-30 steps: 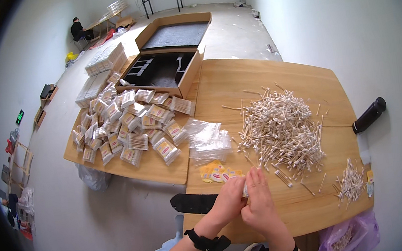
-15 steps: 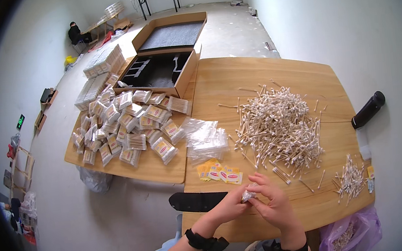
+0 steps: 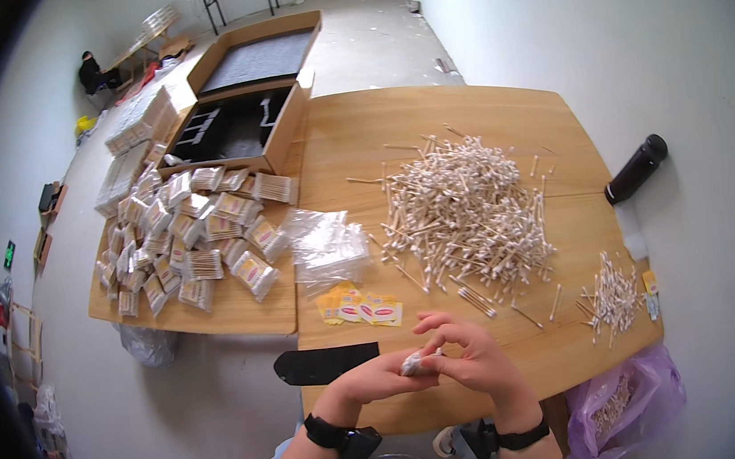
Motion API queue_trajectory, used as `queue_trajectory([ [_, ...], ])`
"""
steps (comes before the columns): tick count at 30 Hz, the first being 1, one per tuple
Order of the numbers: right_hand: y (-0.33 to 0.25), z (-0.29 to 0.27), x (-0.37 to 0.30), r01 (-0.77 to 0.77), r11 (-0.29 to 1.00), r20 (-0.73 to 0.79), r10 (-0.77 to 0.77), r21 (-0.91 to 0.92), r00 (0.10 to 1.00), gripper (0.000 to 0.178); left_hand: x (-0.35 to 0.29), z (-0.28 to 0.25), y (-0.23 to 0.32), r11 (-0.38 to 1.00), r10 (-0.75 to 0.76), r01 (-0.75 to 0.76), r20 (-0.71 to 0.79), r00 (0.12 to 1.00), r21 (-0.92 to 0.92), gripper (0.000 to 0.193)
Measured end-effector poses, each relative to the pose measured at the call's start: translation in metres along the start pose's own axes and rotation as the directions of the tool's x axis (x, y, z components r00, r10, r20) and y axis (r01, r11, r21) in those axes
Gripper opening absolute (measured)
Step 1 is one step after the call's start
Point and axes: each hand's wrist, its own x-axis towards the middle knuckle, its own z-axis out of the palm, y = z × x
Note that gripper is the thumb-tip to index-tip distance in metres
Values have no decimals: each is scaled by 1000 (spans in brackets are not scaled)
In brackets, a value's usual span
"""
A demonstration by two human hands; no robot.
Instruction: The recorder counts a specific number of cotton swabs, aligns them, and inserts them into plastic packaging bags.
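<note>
Above the table's near edge, my left hand (image 3: 381,378) is closed around a small cotton swab packet (image 3: 412,365), white at its showing end. Fingers hide most of it. My right hand (image 3: 470,355) pinches the same packet from the right, thumb and fingertips at its end. Beyond my hands lie a few yellow-and-white label cards (image 3: 381,309) and a stack of clear plastic bags (image 3: 330,244). A big heap of loose cotton swabs (image 3: 464,206) spreads to the right of the bags. Several swabs lie side by side in a small bundle (image 3: 477,299) at its front.
Filled swab packets (image 3: 201,265) are piled at left, before an open cardboard box (image 3: 274,150). A black strip (image 3: 324,366) lies by my left wrist. Right: a smaller swab pile (image 3: 612,298), a black bottle (image 3: 636,169) and a purple bag (image 3: 658,396). A person (image 3: 93,75) sits far back.
The whole view has shifted, so the table's things appear farther left. Both hands stay on the packet; my left hand lies flatter beneath it and the right fingers have moved over its end.
</note>
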Motion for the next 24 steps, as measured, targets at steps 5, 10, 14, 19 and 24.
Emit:
queue_trajectory([
  [5,3,-6,-5,-202,963,131,181,177,975,7,-6,-1,4,999,-50,50,-8,999,12,23],
  [10,17,-9,-9,-273,946,138,250,178,958,4,-1,8,10,1000,-31,31,13,999,2,23],
  [14,15,-7,-9,-209,973,14,209,99,978,4,6,16,10,1000,-22,21,-151,988,-5,25],
  [19,9,-4,-5,-132,981,-82,121,-140,989,5,8,12,3,992,25,13,-308,951,123,25],
  [24,14,-2,-3,-51,999,-114,50,-10,992,6,9,18,8,998,55,-37,-465,883,47,22],
])
